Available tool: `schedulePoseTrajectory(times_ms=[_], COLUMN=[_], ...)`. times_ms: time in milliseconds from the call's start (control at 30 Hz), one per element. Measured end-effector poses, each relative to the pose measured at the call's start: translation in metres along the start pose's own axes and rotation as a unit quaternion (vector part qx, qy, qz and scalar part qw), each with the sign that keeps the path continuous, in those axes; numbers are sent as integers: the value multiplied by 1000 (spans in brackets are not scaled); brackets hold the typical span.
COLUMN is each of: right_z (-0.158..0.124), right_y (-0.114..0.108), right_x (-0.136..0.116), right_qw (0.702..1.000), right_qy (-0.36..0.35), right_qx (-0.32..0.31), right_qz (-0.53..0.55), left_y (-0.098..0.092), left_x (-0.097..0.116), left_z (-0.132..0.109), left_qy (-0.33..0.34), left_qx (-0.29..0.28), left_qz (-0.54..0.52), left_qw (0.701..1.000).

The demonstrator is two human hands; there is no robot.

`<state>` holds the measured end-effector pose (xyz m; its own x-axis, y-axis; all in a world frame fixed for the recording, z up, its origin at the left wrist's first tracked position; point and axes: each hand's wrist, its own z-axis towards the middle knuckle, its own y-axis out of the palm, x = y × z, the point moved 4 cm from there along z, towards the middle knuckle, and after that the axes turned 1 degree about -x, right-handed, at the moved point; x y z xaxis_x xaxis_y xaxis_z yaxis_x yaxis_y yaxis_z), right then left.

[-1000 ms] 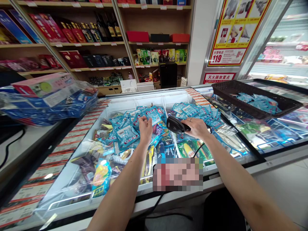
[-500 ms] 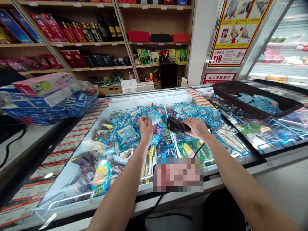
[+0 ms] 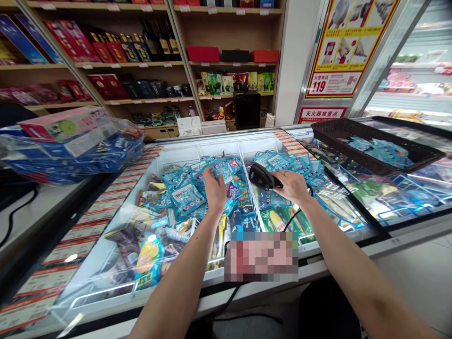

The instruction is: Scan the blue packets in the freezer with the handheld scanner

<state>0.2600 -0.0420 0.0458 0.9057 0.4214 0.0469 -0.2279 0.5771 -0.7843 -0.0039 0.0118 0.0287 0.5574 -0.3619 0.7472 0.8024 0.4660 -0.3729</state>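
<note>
Gripping a black scanner, the right hand flanks the left hand pinching a blue packet.

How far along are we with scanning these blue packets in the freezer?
Done, seemingly: a few blue packets lie in the black basket. In hand: right hand aims the scanner toward a packet under the left hand. Left: heaps of packets fill both freezer compartments.

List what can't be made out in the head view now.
All head view.
Left hand grip on blue packet: fingertips hidden by the packets.
Packet print: too small.
Scanner trigger: covered by right hand.
Freezer rim front: masked by pixelated patch.
</note>
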Motion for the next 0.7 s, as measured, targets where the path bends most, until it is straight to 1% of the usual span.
schedulePoseTrajectory(times_ms=[67,167,233,367,433,567,600,633,700], right_z=[-1,-1,-1,-1,-1,-1,-1,-1,-2], right_y=[0,0,0,-1,-2,-3,-3,-3,-4], right_x=[2,5,7,10,10,12,12,13,14], right_qw=[1000,1000,999,999,999,998,998,998,998], right_qy=[11,22,29,41,45,51,52,54,60], right_qx=[8,12,12,20,23,23,24,25,30], right_qz=[-6,-11,-12,-13,-13,-12,-12,-12,-15], left_y=[-3,-4,-4,-7,-5,7,9,9,7], left_x=[8,18,22,26,27,25,23,21,19], left_z=[-2,-4,-7,-11,-12,-13,-13,-12,-11], left_qy=[43,93,99,95,122,204,211,210,201], left_qx=[15,12,7,13,-15,-138,-153,-154,-131], left_qz=[40,98,152,266,288,283,285,293,317], left_qw=[998,991,983,959,950,927,922,920,917])
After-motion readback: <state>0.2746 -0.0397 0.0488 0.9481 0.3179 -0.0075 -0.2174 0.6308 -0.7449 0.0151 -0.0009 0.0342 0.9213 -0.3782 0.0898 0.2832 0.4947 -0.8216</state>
